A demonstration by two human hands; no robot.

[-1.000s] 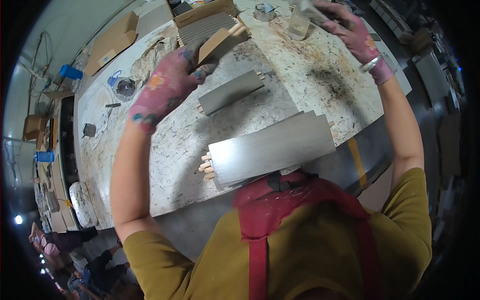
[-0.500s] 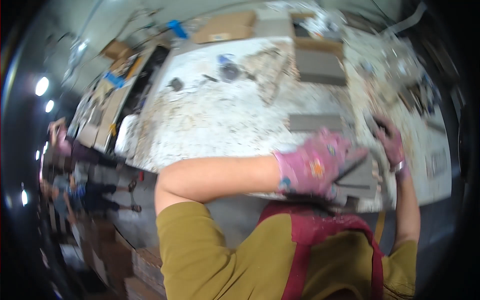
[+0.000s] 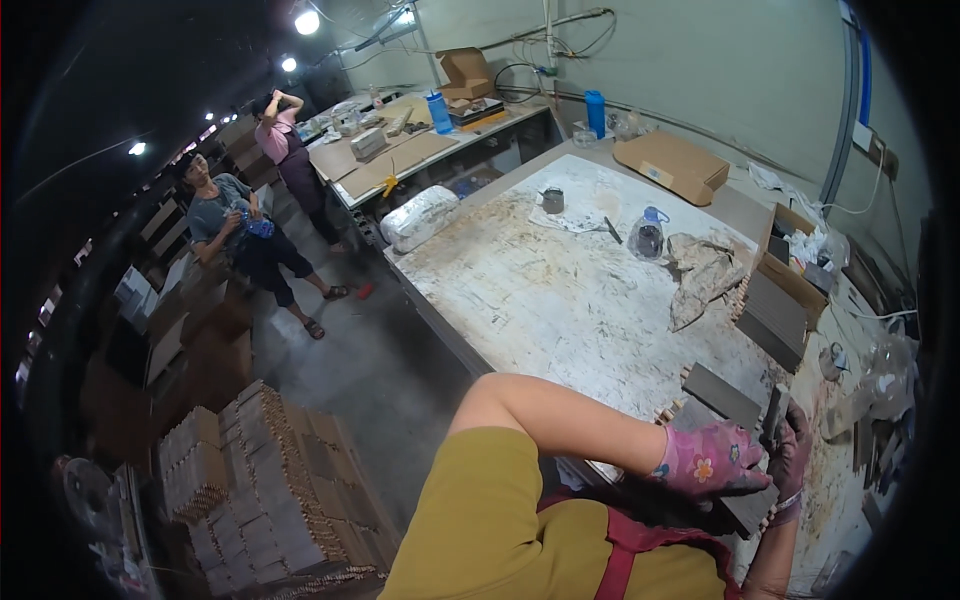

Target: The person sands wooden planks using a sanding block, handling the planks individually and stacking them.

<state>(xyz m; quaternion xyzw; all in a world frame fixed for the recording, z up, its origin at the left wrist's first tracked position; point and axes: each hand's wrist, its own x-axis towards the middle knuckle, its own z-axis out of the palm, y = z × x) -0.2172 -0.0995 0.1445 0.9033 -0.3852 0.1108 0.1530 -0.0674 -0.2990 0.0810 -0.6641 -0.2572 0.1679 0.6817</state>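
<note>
My left hand [image 3: 712,460], in a pink flowered glove, reaches across the table's near right corner above several dark grey boards [image 3: 748,512]. Its fingers are bent together by my right hand; what they hold, if anything, is hidden. My right hand [image 3: 793,448], in a darker, soiled pink glove, is closed on a short dark grey strip [image 3: 774,415] that stands up between the hands. Just beyond them lies another grey board [image 3: 722,393]. A neat stack of grey boards [image 3: 772,318] sits farther off.
On the stained white tabletop [image 3: 540,290] are a crumpled rag [image 3: 700,280], a clear bottle with a blue cap [image 3: 648,235] and a small dark pot [image 3: 552,200]. A flat cardboard box [image 3: 670,165] lies behind. Two people stand at left, beyond stacked boards [image 3: 260,490].
My view has swung left and up, bringing the two people and the second table into clearer sight. My hands have drawn close together, the right one now beside the left.
</note>
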